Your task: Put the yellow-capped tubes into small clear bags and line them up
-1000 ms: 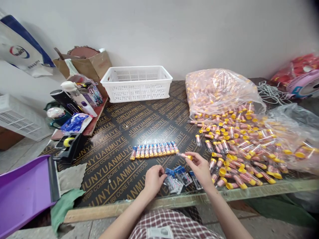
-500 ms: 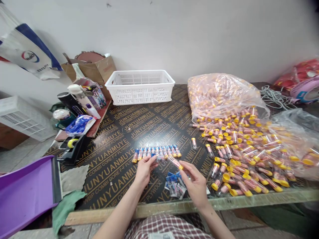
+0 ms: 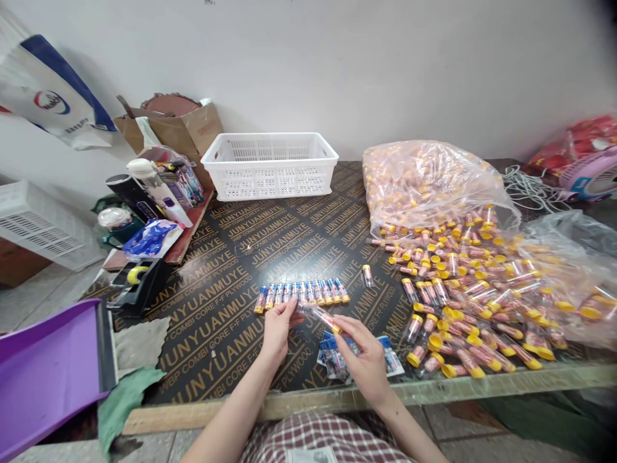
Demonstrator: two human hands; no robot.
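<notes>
My right hand [image 3: 362,352] pinches a clear tube [image 3: 326,317] with a yellow cap and pink contents near its capped end. The other end points up-left at my left hand [image 3: 278,329], whose fingertips are closed on a small clear printed wrapper [image 3: 301,309], mostly hidden. Tube and wrapper meet; I cannot tell how far one is inside the other. Just beyond my fingers, a row of wrapped tubes [image 3: 303,292] with blue and yellow ends stands side by side. Flat clear wrappers with blue print [image 3: 332,360] lie in a loose pile, partly beneath my right hand.
A single yellow-capped tube [image 3: 367,276] lies beyond my right hand. Many more tubes [image 3: 463,308] spill from a big plastic bag [image 3: 424,173] on the right. A white basket [image 3: 270,180] stands by the wall. At left are a tape dispenser [image 3: 137,289] and purple dustpan [image 3: 48,373].
The right hand has moved left with the tube, bringing its end to the wrapper in the left hand. More of the wrapper pile now shows. The view has shifted slightly.
</notes>
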